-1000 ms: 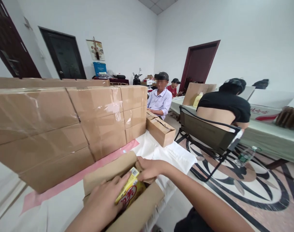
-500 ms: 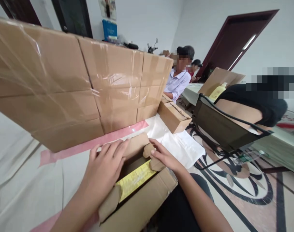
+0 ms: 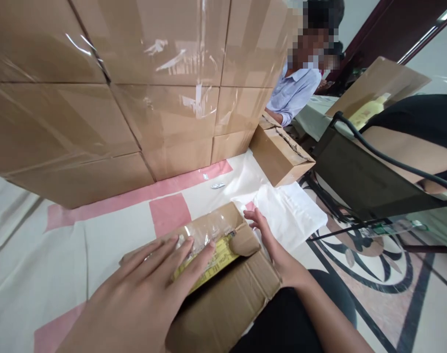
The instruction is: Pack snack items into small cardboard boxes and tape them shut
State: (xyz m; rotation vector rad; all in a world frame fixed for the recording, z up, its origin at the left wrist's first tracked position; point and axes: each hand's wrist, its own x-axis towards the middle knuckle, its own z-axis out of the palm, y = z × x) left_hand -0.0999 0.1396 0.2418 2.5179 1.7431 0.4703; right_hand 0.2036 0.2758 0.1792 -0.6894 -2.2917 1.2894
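A small cardboard box (image 3: 223, 299) lies open in front of me, its near flap folded out toward my lap. Inside it are a yellow printed pack (image 3: 219, 255) and some clear plastic wrap (image 3: 212, 223). My left hand (image 3: 146, 279) is spread over the left part of the box, fingertips at the plastic and the yellow pack; it hides that end. At the box's right end is my right hand (image 3: 271, 245), its fingers apart and its palm against or close to the outer wall.
Tall stacked cartons (image 3: 164, 108) bound in clear film stand behind the box. Another carton (image 3: 282, 152) and a white sheet (image 3: 293, 215) lie to the right. A dark chair (image 3: 374, 181) stands beside the table. A person in a light shirt (image 3: 297, 90) sits beyond.
My view has tipped down. The right hand has left the end flaps for the box's outer right side. My left hand has moved from the far flap onto the contents; clear plastic now shows there.
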